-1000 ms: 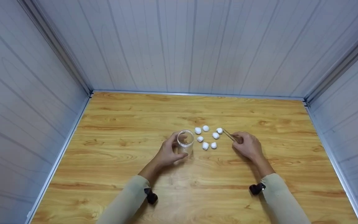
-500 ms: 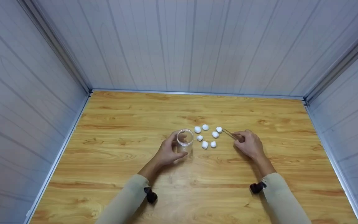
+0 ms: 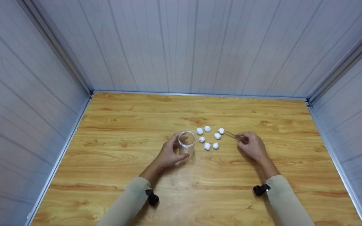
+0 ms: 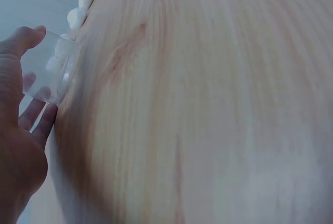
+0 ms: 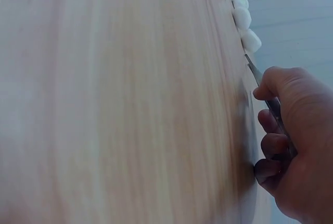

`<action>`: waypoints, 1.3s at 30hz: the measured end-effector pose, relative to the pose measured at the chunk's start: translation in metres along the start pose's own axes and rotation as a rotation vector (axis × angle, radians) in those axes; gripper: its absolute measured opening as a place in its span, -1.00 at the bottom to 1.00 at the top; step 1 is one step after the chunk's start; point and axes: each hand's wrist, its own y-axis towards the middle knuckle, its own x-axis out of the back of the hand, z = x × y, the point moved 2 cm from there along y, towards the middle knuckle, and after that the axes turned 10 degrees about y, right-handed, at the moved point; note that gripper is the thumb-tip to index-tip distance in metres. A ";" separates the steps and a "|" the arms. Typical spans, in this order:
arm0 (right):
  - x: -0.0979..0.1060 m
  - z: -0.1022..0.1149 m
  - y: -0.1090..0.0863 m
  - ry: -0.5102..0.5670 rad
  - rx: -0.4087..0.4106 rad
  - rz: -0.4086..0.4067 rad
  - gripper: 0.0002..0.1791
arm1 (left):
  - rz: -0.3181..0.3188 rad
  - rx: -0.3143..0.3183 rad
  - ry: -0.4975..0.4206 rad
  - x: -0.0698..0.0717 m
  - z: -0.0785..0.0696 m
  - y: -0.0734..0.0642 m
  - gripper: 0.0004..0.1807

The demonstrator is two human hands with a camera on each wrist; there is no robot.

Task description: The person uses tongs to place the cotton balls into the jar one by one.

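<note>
Left hand (image 3: 170, 153) is curved round a clear jar (image 3: 187, 150), thumb on the near side, fingers round the left and far side. Jar sits upright on the wood-grain table (image 3: 130, 125), mouth up.

Right hand (image 3: 252, 147) pinches thin metal tweezers (image 5: 274, 108) between thumb and fingers, tips pointing left and slightly away from the person.

Seven white balls lie in a loose ring on the table, between the two hands, right of the jar. Closest to the jar: the two on the ring's left side, near its wall, apart from it. Closest to the right hand: the far-right ball (image 3: 221, 131). Tweezer tips are just beside it; can't tell if they touch. Right-hand fingers themselves are clear of every ball.
</note>
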 end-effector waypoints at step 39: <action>0.025 0.015 0.001 0.163 -0.050 0.016 -0.72 | -0.066 -0.125 0.056 -0.008 0.024 -0.001 -0.12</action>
